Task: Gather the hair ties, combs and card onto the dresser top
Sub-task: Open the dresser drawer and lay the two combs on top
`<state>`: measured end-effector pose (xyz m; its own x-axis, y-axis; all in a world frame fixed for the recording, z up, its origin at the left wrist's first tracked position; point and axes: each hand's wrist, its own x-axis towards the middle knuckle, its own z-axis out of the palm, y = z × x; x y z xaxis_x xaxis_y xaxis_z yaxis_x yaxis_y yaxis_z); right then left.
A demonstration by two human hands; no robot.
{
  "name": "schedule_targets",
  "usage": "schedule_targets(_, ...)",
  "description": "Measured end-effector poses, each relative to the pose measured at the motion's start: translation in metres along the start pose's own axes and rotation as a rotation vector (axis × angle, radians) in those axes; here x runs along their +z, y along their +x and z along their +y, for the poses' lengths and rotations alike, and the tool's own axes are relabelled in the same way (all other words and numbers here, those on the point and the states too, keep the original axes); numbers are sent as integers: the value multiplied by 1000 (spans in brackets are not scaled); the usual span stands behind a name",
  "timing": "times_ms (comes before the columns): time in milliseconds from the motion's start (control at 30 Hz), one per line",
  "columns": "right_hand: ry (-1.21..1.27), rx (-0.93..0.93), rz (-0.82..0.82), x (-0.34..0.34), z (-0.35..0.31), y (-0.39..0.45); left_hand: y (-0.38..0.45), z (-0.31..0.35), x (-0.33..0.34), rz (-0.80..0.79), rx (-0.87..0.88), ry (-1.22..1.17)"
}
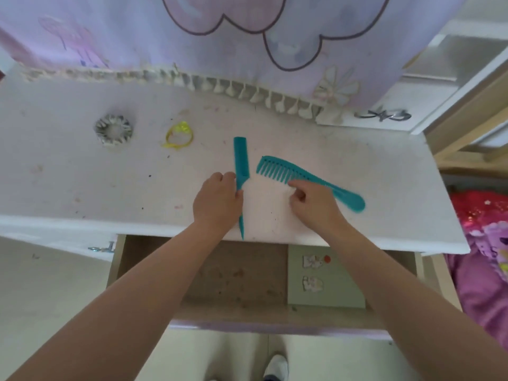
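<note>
From above the person's shoulders, the white dresser top (82, 188) runs across the middle of the view, scuffed and speckled with small marks. On it, toward the back left, lies a grey-and-white scrunchie (114, 129), and just to its right, apart from it, a yellow hair tie (178, 135) with a small bow. Nearer the front, two teal combs sit side by side without touching: a tail comb (241, 171) lying roughly front to back, its pointed tail reaching out over the front edge of the top, and a wide-tooth comb (308, 177) lying at a slant with its teeth toward the person and its rounded handle off to the right. The left hand (217, 200) is curled around the thin stem of the tail comb, fingers closed on it. The right hand (313, 204) rests by the wide-tooth comb, with a finger stretched out to touch its teeth and the other fingers folded in; it pinches nothing that I can see. Below the front edge, a drawer (154, 273) stands pulled open. Its brown floor is stained, and at the right side of it lies a pale green card (346, 281) carrying two small white ornaments, one above the other, and a small red dot. A lilac cartoon-printed cloth (247, 37) hangs behind the dresser.
</note>
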<state>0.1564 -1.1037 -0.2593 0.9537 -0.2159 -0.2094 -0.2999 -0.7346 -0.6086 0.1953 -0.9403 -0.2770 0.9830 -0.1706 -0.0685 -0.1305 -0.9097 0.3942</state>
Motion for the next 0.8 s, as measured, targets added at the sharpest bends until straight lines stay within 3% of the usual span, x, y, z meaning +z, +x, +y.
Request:
schedule_targets(67,-469,-200,68,-11,12,10,1,-9,5,55,136,127)
schedule_targets(200,-678,-258,-48,-23,26,27,3,-20,14,7,172,120)
schedule_targets(500,-241,-153,102,14,-7,54,13,-21,20,-25,126,114)
schedule_targets(633,-271,-233,145,16,-8,52,13,-22,18,-25,126,118)
schedule_targets(800,-59,-307,283,-1,33,-12,7,-16,7,61,88,-89)
